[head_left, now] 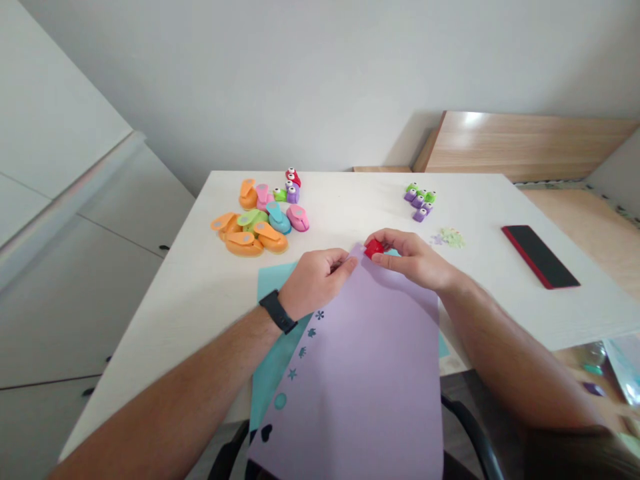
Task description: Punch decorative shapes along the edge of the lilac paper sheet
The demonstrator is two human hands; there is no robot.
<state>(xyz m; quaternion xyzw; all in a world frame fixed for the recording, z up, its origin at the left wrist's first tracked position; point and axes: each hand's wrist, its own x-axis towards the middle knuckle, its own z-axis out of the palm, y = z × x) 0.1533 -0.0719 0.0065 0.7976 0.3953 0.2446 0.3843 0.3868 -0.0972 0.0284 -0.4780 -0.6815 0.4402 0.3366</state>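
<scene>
Over the near edge of the white table (350, 210), a large purple sheet (370, 373), stretching toward the body, with a teal sheet (273, 347) partly underneath and showing along the left side. Along the left margin of the purple, from near to far, a row of punched shapes: a heart (267, 433), a circle (280, 401), a star (293, 374), two shapes too small to name surely, and a flower-like hole (319, 315). Farther up, a black wristband (278, 312), then the left hand (316, 283), pinching the purple sheet near its far end between thumb and curled fingers. Just to the right, at the sheet's far edge, the right hand (410, 259), grasping a red punch (374, 249) between thumb and fingers; paper inside its slot or not, impossible to tell. Out to the right, a dark slab (541, 257) with a red edge. Beyond the hands, to the left, lever punches (244, 245) in orange, pink, green and blue; to the right, pale paper cutouts (453, 238) in a small pile. Farther back, small eyed punches (418, 201) in two clusters, one on each side. Last, a wooden panel (530, 143) and a plain wall (350, 80).
</scene>
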